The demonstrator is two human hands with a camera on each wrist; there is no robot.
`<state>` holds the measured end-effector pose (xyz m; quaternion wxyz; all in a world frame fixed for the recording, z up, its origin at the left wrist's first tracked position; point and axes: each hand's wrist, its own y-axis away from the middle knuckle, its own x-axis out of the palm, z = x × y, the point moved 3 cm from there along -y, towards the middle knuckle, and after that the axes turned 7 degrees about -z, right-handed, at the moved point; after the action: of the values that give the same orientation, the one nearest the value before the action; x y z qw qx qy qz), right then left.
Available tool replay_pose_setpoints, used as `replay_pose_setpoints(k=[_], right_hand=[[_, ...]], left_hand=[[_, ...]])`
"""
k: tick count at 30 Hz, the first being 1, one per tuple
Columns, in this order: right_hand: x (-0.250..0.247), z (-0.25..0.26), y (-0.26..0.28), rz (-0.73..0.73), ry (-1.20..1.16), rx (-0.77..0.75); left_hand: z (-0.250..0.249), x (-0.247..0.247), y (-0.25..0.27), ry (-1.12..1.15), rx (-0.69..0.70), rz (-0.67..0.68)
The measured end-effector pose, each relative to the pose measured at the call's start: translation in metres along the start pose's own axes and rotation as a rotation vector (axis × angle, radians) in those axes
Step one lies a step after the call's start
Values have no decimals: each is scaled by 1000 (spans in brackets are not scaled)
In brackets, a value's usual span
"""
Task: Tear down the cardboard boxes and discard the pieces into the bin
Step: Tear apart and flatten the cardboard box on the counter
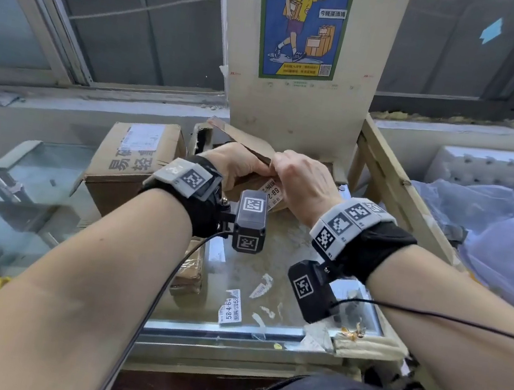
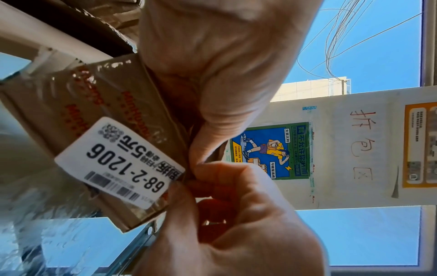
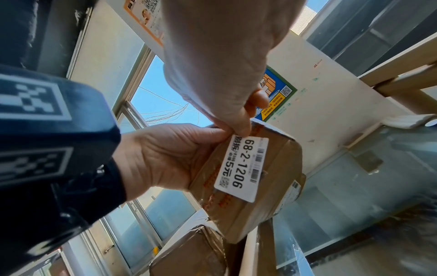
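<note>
Three cardboard boxes [image 1: 135,158], two hands [image 1: 300,181], one poster [image 1: 302,24].

Hands [image 1: 284,179] hide most of small box [image 1: 250,182].

I see even daylight in the head view, coming through the windows [image 1: 134,22] along the top; straight frames bow at the edges and glare spreads over the glass tabletop [image 1: 276,257]. Both wrist views are backlit by bright blue sky, strongly warped, with the nearest skin soft.
</note>
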<state>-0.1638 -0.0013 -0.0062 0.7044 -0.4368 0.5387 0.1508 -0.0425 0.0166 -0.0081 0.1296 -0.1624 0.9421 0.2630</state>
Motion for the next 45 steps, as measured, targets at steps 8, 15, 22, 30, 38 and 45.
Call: replay_pose_setpoints(k=[8, 15, 22, 30, 38, 45], right_hand=[[2, 11, 18, -11, -123, -63], [-12, 25, 11, -233, -40, -213], [-2, 21, 9, -172, 88, -126], [-8, 22, 7, -35, 90, -101], [-14, 22, 4, 8, 160, -89], [-16, 22, 0, -25, 56, -30]], left_hand=[[20, -31, 11, 71, -27, -7], [14, -35, 20, -31, 19, 17], [9, -32, 18, -15, 41, 49], [11, -20, 17, 4, 109, 33], [-2, -19, 16, -419, 324, -118], [-1, -25, 16, -343, 353, -223]])
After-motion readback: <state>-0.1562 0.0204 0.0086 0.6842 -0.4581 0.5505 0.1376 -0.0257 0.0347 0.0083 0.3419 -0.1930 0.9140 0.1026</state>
